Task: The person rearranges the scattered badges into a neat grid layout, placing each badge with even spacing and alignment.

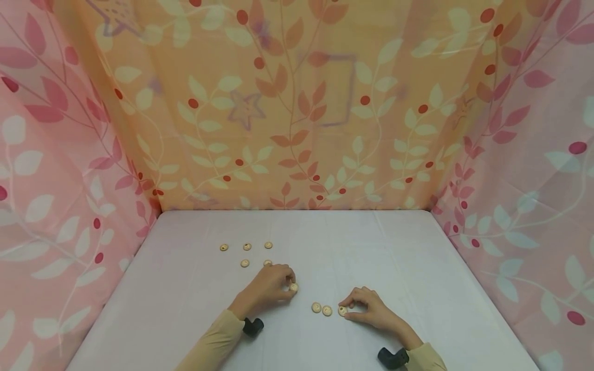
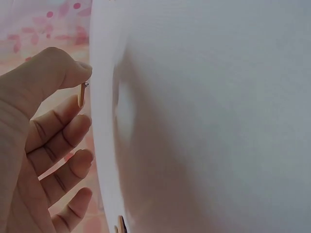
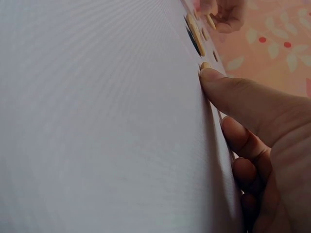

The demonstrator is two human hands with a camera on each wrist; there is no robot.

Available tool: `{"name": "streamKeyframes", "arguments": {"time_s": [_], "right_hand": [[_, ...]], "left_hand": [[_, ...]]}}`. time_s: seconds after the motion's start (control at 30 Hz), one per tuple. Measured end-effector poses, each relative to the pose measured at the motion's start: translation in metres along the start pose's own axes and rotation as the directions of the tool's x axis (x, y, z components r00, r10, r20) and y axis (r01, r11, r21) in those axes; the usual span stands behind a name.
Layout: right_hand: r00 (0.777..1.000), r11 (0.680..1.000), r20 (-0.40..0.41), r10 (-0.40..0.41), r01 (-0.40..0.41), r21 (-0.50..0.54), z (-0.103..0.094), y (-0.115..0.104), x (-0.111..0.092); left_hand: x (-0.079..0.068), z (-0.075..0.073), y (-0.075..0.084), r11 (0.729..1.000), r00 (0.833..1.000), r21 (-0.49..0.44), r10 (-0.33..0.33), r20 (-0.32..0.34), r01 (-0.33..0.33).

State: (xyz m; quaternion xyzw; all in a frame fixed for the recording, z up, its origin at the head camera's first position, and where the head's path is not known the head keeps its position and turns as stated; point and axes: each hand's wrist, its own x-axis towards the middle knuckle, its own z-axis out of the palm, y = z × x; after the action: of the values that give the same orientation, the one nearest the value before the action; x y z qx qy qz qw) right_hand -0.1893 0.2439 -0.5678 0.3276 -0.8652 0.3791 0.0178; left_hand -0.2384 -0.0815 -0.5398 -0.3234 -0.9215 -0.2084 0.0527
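Note:
My left hand (image 1: 271,283) pinches a small round wooden disc (image 1: 294,287) between thumb and index finger. In the left wrist view that disc (image 2: 81,95) is seen edge-on, held off the white surface. My right hand (image 1: 371,309) holds another wooden disc (image 1: 342,310) between thumb and finger, low at the table; the thumb hides most of it in the right wrist view. Just left of it lie two similar discs, one (image 1: 327,310) close beside the other (image 1: 316,307). Dark marks on the discs' faces are too small to read.
Behind the left hand, three discs form a back row, with one disc (image 1: 247,247) in its middle. Nearer lie two more, the right one (image 1: 267,263) partly covered by the left hand. Patterned curtains (image 1: 297,129) surround the white table (image 1: 394,257) at the back and sides.

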Motion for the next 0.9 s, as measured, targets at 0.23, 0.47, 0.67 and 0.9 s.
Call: {"name": "streamKeyframes", "arguments": {"time_s": [0.23,0.47,0.67,0.9], "right_hand": [[1.000,1.000,0.017,-0.017,0.017,0.010,0.000,0.008,-0.001],[0.999,0.999,-0.006,-0.043,0.043,-0.002,0.002,0.007,-0.001],[0.999,0.999,-0.023,-0.046,0.046,0.010,-0.002,-0.010,0.002],[0.999,0.999,-0.007,-0.045,0.045,0.025,-0.013,-0.029,0.005]], "left_hand": [[-0.009,-0.008,-0.005,0.999,0.998,0.033,-0.025,-0.050,0.026],[-0.019,-0.010,-0.017,0.996,0.993,0.053,-0.064,-0.097,0.070],[-0.031,-0.016,-0.029,0.992,0.982,0.038,-0.116,-0.148,0.123],[-0.044,-0.024,-0.043,0.975,0.959,-0.004,-0.221,-0.177,0.223]]}}
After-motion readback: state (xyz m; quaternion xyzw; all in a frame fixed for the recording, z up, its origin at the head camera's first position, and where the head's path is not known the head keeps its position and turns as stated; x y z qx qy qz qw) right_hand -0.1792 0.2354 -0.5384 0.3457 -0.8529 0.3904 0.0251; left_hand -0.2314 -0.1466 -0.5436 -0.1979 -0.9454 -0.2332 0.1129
